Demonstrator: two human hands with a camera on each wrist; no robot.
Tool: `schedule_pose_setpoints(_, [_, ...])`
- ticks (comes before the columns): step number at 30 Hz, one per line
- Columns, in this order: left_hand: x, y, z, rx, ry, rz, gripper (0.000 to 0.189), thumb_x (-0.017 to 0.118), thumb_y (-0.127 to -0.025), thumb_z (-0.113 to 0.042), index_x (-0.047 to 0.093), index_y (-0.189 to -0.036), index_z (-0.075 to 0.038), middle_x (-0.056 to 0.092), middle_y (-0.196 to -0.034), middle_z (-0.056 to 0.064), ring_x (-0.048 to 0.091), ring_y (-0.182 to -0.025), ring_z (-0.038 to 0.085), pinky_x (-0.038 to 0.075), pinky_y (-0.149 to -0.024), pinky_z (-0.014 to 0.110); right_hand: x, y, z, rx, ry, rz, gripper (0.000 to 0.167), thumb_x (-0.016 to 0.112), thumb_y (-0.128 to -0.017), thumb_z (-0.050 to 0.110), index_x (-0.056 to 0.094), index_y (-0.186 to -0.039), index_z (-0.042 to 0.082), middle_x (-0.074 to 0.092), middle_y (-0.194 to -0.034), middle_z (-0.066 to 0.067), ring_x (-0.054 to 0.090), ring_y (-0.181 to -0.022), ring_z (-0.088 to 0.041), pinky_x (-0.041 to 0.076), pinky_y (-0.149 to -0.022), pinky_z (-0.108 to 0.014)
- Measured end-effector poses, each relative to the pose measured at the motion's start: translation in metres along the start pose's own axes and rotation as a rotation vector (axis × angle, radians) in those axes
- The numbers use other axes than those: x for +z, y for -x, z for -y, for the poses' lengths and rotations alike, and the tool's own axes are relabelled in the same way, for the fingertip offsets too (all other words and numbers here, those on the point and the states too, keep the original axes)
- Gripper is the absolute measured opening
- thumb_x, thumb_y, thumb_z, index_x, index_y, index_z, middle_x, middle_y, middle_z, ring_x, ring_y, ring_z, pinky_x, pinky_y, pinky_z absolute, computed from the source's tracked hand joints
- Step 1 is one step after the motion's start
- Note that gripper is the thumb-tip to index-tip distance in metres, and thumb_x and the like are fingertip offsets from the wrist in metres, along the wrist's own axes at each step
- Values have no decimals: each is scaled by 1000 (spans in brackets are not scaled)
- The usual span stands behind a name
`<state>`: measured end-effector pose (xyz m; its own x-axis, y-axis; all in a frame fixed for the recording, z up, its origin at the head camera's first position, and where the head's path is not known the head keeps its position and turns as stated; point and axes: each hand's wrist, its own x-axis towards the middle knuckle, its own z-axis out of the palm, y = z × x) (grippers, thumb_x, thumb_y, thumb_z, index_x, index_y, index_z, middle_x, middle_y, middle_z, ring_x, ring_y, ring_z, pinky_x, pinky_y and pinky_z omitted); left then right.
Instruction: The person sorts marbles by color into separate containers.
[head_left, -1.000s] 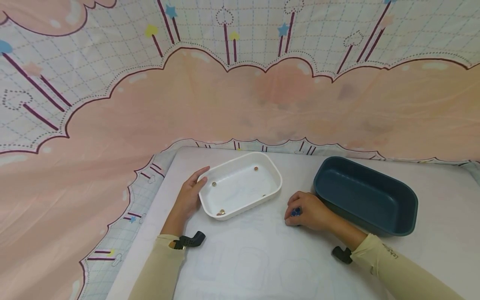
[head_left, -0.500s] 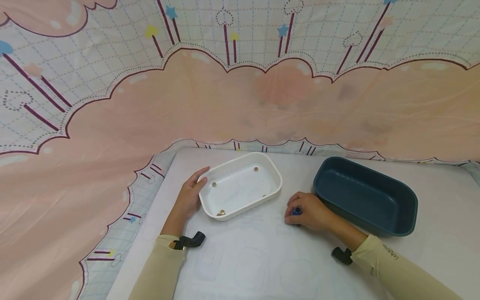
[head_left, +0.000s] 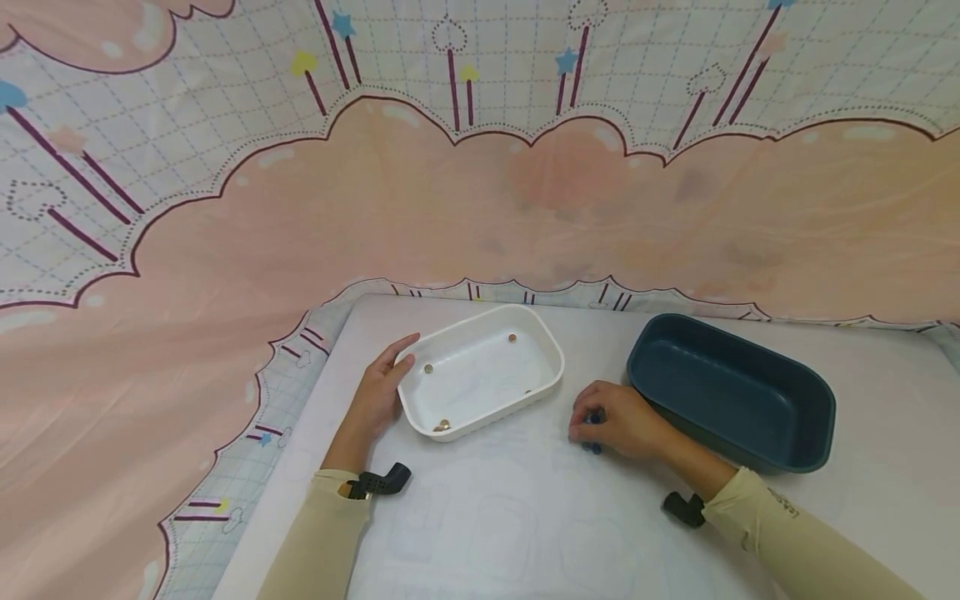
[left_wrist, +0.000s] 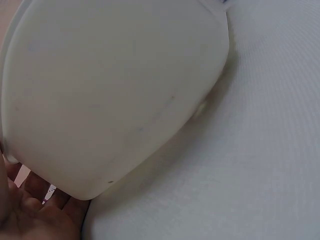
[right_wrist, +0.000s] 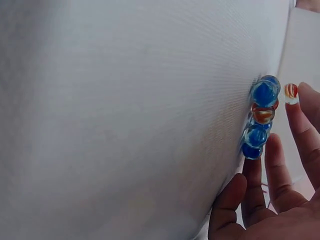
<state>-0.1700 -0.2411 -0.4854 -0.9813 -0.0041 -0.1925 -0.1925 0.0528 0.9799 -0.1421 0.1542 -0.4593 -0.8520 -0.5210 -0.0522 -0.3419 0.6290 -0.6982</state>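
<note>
Lying beside right hand [head_left: 626, 423] — marbles [right_wrist: 262, 114]

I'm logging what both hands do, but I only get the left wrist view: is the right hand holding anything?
Observer: Yes. The right wrist view shows the right hand pinching an orange-and-clear marble at its fingertips, with a cluster of blue and orange marbles close by.
Operator: Thanks. I only see the outside of the white tray. Is anything in it?
Observer: Yes, the head view shows a few small brownish round pieces lying apart inside it, some near the corner closest to the person; they are too small there for me to name.
</note>
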Motion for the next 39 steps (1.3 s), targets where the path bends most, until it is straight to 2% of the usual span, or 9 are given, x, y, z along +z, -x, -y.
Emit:
schedule_pose_setpoints(8, [1, 0, 0, 1, 1, -8, 44, 54, -107, -27, 50, -151, -26, 37, -164, -9, 37, -152, 16, 39, -120, 35, -3, -1, 7, -1, -21, -3, 8, 82, -86, 24, 75, -83, 26, 68, -101, 8, 59, -96, -12, 53, -84, -29])
schedule_pose_setpoints(17, [-2, -3, 4, 26, 21, 8, 45, 53, -107, -24, 49, -152, -21, 40, -163, -3, 39, -150, 19, 36, -123, 39, -10, -5, 18, 3, -91, -13, 7, 81, -88, 20, 75, -89, 22, 69, -98, 5, 61, -84, -11, 55, -71, -22])
schedule_pose_setpoints(22, [-1, -4, 4, 23, 9, -1, 44, 54, -107, -25, 51, -151, -23, 40, -163, -5, 38, -151, 17, 36, -123, 38, -13, -9, 25, 45, -84, -11, 9, 81, -88, 23, 73, -92, 23, 68, -97, 8, 61, -86, -11, 56, -73, -22])
schedule_pose_setpoints(28, [-1, -4, 3, 33, 28, 13, 44, 53, -107, -22, 50, -151, -20, 39, -163, -2, 37, -151, 18, 33, -125, 39, -18, -12, 32, 15, -65, -28, 8, 80, -90, 25, 74, -94, 22, 69, -103, 6, 62, -92, -14, 57, -78, -24])
schedule_pose_setpoints(34, [-2, -4, 3, 32, 32, 17, 44, 53, -107, -22, 50, -151, -20, 40, -163, -2, 38, -150, 18, 34, -124, 39, -22, -18, 40, -17, -65, -38, 6, 79, -91, 26, 75, -95, 23, 69, -101, 6, 60, -91, -12, 58, -85, -31])
schedule_pose_setpoints(39, [-2, -4, 3, 33, 27, 14, 45, 53, -107, -23, 49, -151, -19, 40, -163, -2, 37, -151, 18, 34, -124, 38, -28, -22, 47, -8, -78, -41, 7, 79, -90, 23, 75, -96, 22, 69, -102, 6, 61, -93, -14, 60, -87, -35])
